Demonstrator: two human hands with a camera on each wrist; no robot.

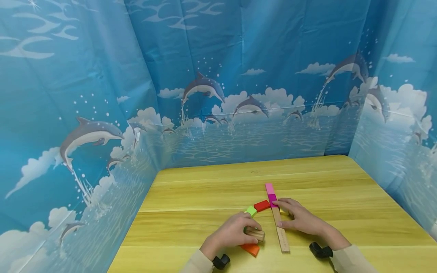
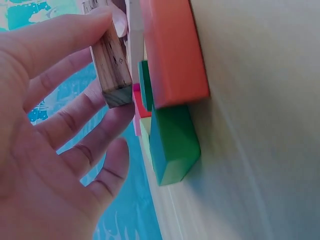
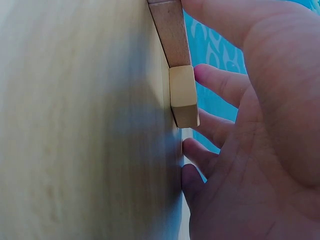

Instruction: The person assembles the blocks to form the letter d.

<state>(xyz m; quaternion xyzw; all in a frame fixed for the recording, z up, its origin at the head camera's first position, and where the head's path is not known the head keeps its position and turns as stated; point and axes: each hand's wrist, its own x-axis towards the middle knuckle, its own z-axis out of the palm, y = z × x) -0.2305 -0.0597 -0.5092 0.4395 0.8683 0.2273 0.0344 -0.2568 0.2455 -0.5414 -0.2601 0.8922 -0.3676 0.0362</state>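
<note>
Your left hand (image 1: 233, 232) pinches a left-right brown wooden bar (image 1: 256, 234); your spread right hand (image 1: 304, 219) touches a near-far pink-and-wooden block row (image 1: 282, 239).

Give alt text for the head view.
A left hand holds a wooden block beside a row of pink, magenta and wooden blocks, which the right hand touches. A red block, lime block and orange block lie on a wood-grain table before a dolphin-print backdrop.

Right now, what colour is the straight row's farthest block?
Light pink block, clearest in the head view.
</note>
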